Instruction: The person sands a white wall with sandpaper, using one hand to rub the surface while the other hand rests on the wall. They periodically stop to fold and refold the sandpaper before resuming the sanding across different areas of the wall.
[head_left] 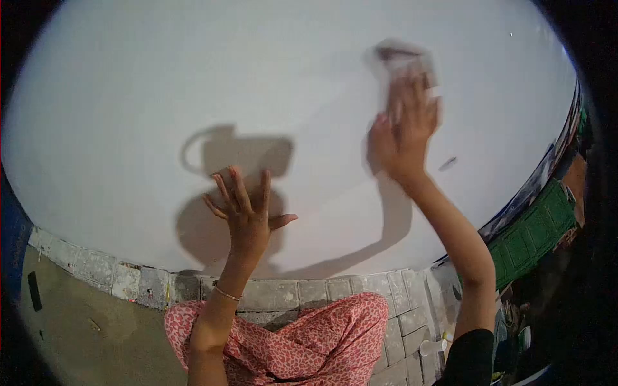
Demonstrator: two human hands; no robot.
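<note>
A small, pale piece with a dark edge (405,56), perhaps a cloth or a sheet of paper, was at the wall (129,83) in the upper right of the frame. It was too blurred to name for certain. It lay under the fingertips of the right hand (409,125) and stuck out past them toward the top of the frame. Its dark edge ran roughly from left to right, dipping a little to the right, so the upward-pointing fingers lay across that edge. The piece's true long axis could not be made out. The right fingers were held close together over it, but whether they pinched it or only pressed it flat could not be told.

The right hand was much the nearer one. The left hand (248,215), left of centre and lower in the frame, was well apart from the piece, which lay up and to the right of it. Its fingers were spread wide and held nothing; how firmly they touched the wall was unclear.

A dark shadow (248,151) fell just above the left hand, and a small grey mark (448,163) showed right of the right wrist. Below were the brick ledge (277,294), the patterned red trousers (335,334) and, at lower right, a black sleeve (473,357) and a green panel (534,231).
</note>
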